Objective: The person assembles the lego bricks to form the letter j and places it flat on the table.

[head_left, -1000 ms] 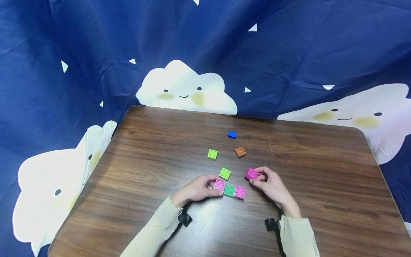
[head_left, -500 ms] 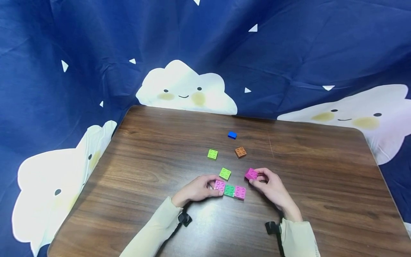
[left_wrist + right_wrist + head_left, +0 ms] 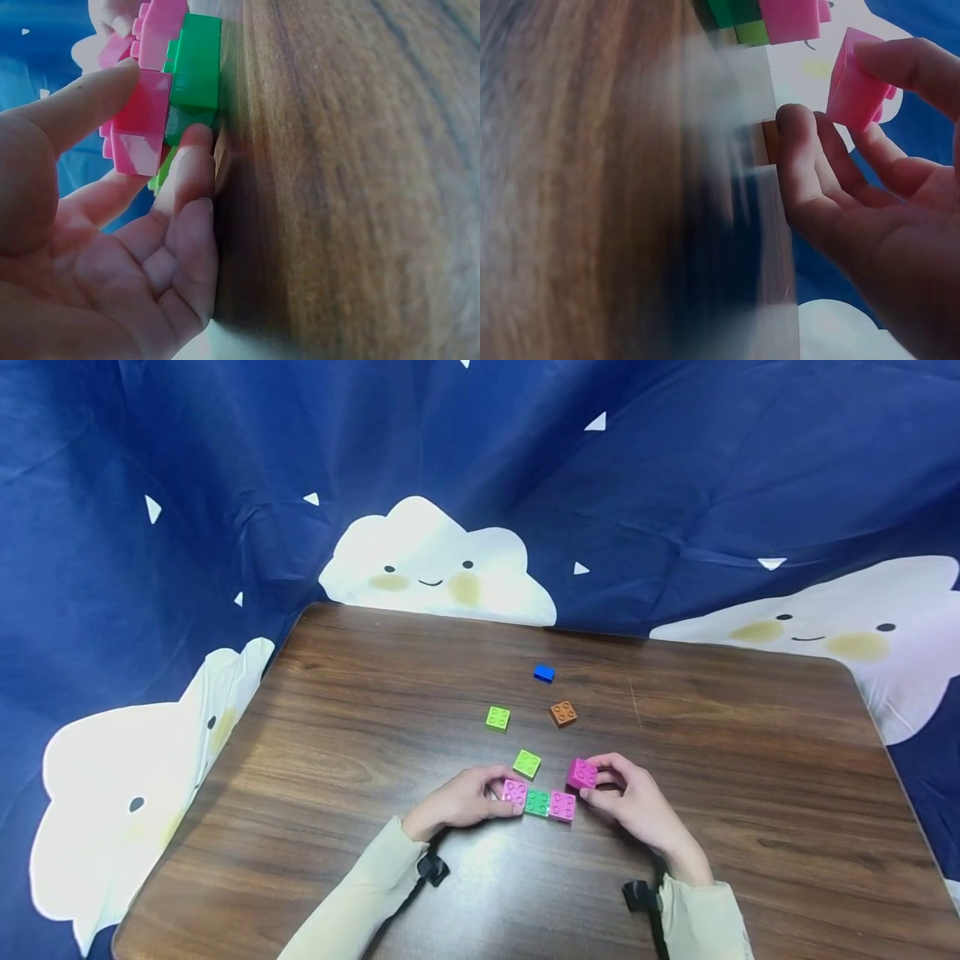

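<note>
Near the table's middle, a green toy brick [image 3: 537, 802] sits between a left pink brick [image 3: 514, 792] and a right pink brick [image 3: 562, 807]. In the left wrist view both pink bricks stand higher than the green brick [image 3: 196, 71], joined to it. My left hand [image 3: 468, 797] grips the left pink brick between thumb and fingers, one fingertip at the green brick. With thumb and finger, my right hand [image 3: 630, 793] pinches a darker pink brick [image 3: 859, 79], raised off the table, just behind the right pink brick. Its other fingers are loosely bent below.
Behind the joined bricks lie two lime-green bricks, the nearer lime brick [image 3: 527, 763] and the farther lime brick [image 3: 498, 718]. An orange-brown brick [image 3: 563, 713] and a small blue brick [image 3: 543, 673] lie farther back on the wooden table [image 3: 360, 693]. A blue cloud-print curtain [image 3: 637, 485] hangs behind.
My right hand has moved slightly left, bringing the darker pink brick closer to the right pink brick and turning it more level. My left hand keeps its hold in place.
</note>
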Demonstrator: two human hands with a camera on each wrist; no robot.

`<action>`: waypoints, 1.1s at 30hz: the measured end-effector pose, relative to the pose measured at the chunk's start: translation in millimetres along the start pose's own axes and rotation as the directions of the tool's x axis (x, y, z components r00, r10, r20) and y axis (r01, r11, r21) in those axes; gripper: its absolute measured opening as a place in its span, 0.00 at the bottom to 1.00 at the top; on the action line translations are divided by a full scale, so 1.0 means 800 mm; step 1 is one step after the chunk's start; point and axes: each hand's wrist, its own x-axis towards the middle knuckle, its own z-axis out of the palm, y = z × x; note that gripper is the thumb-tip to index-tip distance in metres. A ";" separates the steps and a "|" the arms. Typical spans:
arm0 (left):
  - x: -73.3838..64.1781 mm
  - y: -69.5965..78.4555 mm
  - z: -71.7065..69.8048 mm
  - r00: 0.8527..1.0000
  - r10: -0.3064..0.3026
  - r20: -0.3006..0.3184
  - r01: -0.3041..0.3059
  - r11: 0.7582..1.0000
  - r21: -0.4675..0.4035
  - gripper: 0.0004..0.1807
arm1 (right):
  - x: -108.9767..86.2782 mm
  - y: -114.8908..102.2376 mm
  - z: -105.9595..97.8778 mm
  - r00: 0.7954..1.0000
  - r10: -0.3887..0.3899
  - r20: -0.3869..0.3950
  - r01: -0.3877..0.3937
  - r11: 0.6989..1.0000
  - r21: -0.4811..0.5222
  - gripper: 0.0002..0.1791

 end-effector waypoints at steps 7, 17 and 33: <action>0.000 0.001 -0.002 1.000 0.013 0.001 -0.013 1.000 -0.003 0.21 | -0.005 -0.008 0.005 0.999 -0.034 0.024 0.033 0.999 0.035 0.22; 0.001 -0.002 -0.001 1.000 0.009 0.001 -0.009 1.000 0.000 0.21 | -0.009 -0.004 0.016 0.987 -0.162 0.013 0.162 0.986 -0.042 0.25; 0.001 -0.002 0.000 1.000 0.011 -0.005 -0.011 1.000 -0.019 0.20 | -0.019 -0.004 0.031 0.962 -0.272 0.015 0.272 0.959 -0.076 0.25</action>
